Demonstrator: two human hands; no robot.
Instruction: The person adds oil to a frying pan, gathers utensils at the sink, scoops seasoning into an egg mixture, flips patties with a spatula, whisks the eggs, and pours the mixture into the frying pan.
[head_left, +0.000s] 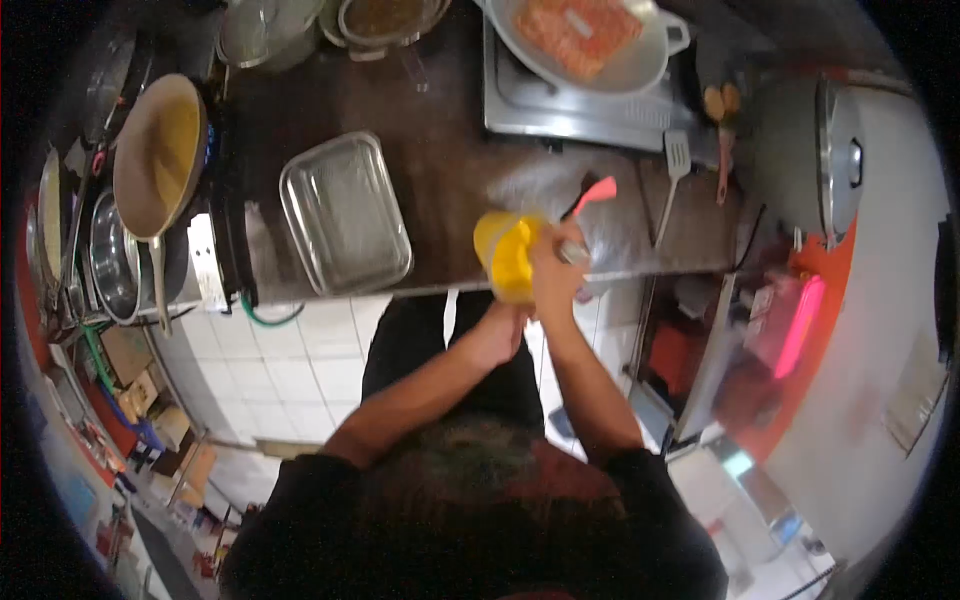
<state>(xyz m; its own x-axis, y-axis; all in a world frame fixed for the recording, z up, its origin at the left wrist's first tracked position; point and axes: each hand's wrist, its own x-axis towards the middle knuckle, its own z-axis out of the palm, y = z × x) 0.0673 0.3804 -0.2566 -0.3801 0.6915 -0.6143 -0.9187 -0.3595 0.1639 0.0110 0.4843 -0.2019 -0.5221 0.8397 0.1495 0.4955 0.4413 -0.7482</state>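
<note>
Just over the counter's front edge I hold a yellow container, tilted and blurred, its inside partly in view. My right hand is closed against its right side, and a small greyish object shows by the fingers, too blurred to name. At the container's lower end my left hand is closed on it, its fingertips hidden. A utensil with a pink-red end lies just beyond my right hand. Left of the container sits a rectangular glass dish.
A white pan holding reddish minced meat stands on a stove. A slotted spatula lies to its right. At left, a frying pan has its handle towards me. A large lidded pot stands far right.
</note>
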